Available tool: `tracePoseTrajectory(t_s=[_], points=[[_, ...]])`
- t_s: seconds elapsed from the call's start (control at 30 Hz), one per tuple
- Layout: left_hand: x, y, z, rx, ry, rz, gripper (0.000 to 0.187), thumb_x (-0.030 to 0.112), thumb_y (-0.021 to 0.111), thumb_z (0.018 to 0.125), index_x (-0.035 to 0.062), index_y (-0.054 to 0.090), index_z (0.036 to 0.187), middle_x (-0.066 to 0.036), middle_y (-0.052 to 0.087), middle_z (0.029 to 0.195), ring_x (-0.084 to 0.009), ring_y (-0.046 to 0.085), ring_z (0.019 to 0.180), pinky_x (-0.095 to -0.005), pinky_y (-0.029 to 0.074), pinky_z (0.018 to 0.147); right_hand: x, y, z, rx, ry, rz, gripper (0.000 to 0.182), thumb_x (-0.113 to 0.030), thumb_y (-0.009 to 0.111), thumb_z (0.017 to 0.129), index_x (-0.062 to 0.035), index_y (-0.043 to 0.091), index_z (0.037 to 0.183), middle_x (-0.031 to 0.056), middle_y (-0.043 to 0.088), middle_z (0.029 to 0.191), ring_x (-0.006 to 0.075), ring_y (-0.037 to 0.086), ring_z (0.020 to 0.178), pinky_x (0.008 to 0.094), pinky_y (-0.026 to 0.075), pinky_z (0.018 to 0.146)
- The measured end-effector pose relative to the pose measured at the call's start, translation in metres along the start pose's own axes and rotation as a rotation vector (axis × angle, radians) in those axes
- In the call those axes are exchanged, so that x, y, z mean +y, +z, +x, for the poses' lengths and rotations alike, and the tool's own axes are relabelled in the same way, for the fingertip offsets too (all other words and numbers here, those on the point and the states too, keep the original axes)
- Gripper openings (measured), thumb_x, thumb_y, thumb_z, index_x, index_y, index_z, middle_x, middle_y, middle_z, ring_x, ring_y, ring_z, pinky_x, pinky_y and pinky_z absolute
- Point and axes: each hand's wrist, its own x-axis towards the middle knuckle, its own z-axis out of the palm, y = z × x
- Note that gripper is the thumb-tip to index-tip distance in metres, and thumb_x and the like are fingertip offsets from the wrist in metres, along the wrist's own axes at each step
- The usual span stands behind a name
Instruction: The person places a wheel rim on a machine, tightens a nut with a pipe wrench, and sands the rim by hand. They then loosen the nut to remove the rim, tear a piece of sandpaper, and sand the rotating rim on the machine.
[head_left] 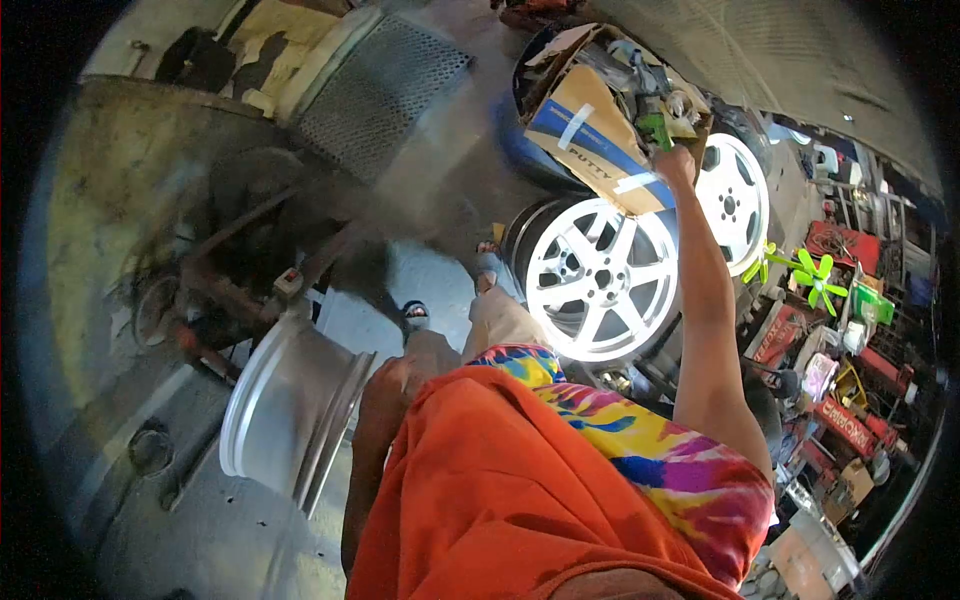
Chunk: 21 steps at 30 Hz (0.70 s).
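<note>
My right hand (676,166) reaches out to a cardboard putty box (588,130), its fingers wrapped round the green end of a tool (653,122) with a grey upper part. That tool lies over the box's open top among other items. Down by my left side, my left hand (392,378) hangs close to the edge of a bare silver wheel rim (300,415); its fingers are mostly hidden. In front of the box stands a white multi-spoke wheel (602,280), brightly lit.
A second white wheel (730,195) stands behind the first. Green fan blades (818,282), a red jack (845,425) and many parts crowd the right side. A perforated metal panel (385,95) is at the back left. The silver rim sits on a rusty frame (235,235).
</note>
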Motion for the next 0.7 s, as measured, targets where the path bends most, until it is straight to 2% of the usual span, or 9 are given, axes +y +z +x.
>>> tracePoseTrajectory(t_s=[0.03, 0.07, 0.17, 0.2, 0.27, 0.33, 0.4, 0.53, 0.7], points=[[0.002, 0.000, 0.003, -0.009, -0.014, 0.009, 0.041, 0.032, 0.052, 0.097, -0.0003, 0.059, 0.122, -0.023, 0.061, 0.120, -0.0399, 0.059, 0.111, -0.0450, 0.047, 0.094, -0.019, -0.017, -0.009, -0.149, 0.111, 0.031, 0.049, -0.043, 0.061, 0.083, -0.0008, 0.068, 0.107, 0.0269, 0.065, 0.113, 0.0398, 0.060, 0.112, 0.0485, 0.049, 0.093], [0.003, 0.001, 0.006, -0.019, -0.026, 0.017, 0.041, 0.032, 0.052, 0.097, -0.0007, 0.059, 0.121, -0.023, 0.061, 0.119, -0.0401, 0.059, 0.110, -0.0450, 0.047, 0.094, -0.031, -0.025, -0.015, -0.159, 0.107, 0.034, 0.049, -0.043, 0.061, 0.083, -0.0008, 0.068, 0.107, 0.0269, 0.065, 0.113, 0.0398, 0.060, 0.112, 0.0485, 0.049, 0.093], [-0.004, 0.003, 0.015, -0.055, -0.050, 0.045, 0.042, 0.032, 0.051, 0.098, -0.0019, 0.059, 0.120, -0.023, 0.062, 0.117, -0.0404, 0.059, 0.108, -0.0452, 0.048, 0.093, -0.040, -0.024, -0.012, 0.220, 0.047, -0.137, 0.063, -0.052, 0.059, 0.084, -0.0024, 0.060, 0.124, 0.0289, 0.054, 0.130, 0.0405, 0.042, 0.132, 0.0485, 0.040, 0.104], [-0.007, 0.005, 0.018, -0.067, -0.055, 0.054, 0.042, 0.032, 0.051, 0.098, -0.0023, 0.059, 0.120, -0.023, 0.062, 0.117, -0.0406, 0.060, 0.107, -0.0453, 0.048, 0.092, -0.044, -0.022, 0.001, 0.214, 0.048, -0.135, 0.063, -0.052, 0.059, 0.084, -0.0024, 0.060, 0.124, 0.0289, 0.054, 0.130, 0.0405, 0.042, 0.132, 0.0485, 0.040, 0.104], [0.003, 0.001, 0.027, -0.069, -0.057, 0.062, 0.040, 0.031, 0.052, 0.097, -0.0017, 0.060, 0.120, -0.023, 0.062, 0.117, -0.0405, 0.060, 0.107, -0.0455, 0.048, 0.092, -0.060, -0.024, 0.035, 0.396, -0.219, 0.021, 0.068, -0.058, 0.059, 0.084, -0.0011, 0.061, 0.122, 0.0301, 0.055, 0.129, 0.0404, 0.048, 0.127, 0.0474, 0.041, 0.103], [0.012, -0.004, 0.036, -0.061, -0.053, 0.068, 0.038, 0.030, 0.054, 0.096, -0.0004, 0.060, 0.119, -0.022, 0.063, 0.116, -0.0402, 0.060, 0.108, -0.0457, 0.048, 0.092, -0.098, -0.036, 0.059, 0.028, -0.027, 0.311, 0.077, -0.065, 0.060, 0.080, 0.0012, 0.063, 0.120, 0.0289, 0.057, 0.127, 0.0414, 0.053, 0.122, 0.0462, 0.043, 0.101], [0.021, -0.010, 0.044, -0.057, -0.046, 0.078, 0.036, 0.028, 0.056, 0.095, 0.0009, 0.061, 0.118, -0.022, 0.063, 0.116, -0.0400, 0.060, 0.108, -0.0460, 0.048, 0.092, -0.114, -0.004, 0.098, -0.039, 0.104, 0.319, 0.083, -0.071, 0.062, 0.075, 0.0010, 0.066, 0.116, 0.0262, 0.062, 0.121, 0.0414, 0.059, 0.114, 0.0452, 0.046, 0.098], [0.040, -0.022, 0.052, -0.060, -0.028, 0.101, 0.033, 0.026, 0.060, 0.094, 0.0029, 0.062, 0.118, -0.021, 0.064, 0.116, -0.0397, 0.060, 0.109, -0.0464, 0.049, 0.092, -0.121, 0.029, 0.111, 0.076, 0.074, 0.316, 0.079, -0.071, 0.067, 0.070, -0.0015, 0.070, 0.108, 0.0230, 0.067, 0.111, 0.0374, 0.064, 0.106, 0.0441, 0.050, 0.091], [0.045, -0.026, 0.069, 0.051, 0.159, 0.091, 0.029, 0.021, 0.057, 0.095, -0.0008, 0.062, 0.114, -0.021, 0.064, 0.108, -0.0395, 0.061, 0.100, -0.0455, 0.049, 0.085, -0.105, -0.028, 0.063, 0.296, 0.064, 0.698, 0.054, -0.048, 0.081, 0.071, -0.0013, 0.074, 0.097, 0.0154, 0.073, 0.090, 0.0255, 0.069, 0.084, 0.0362, 0.053, 0.077]])
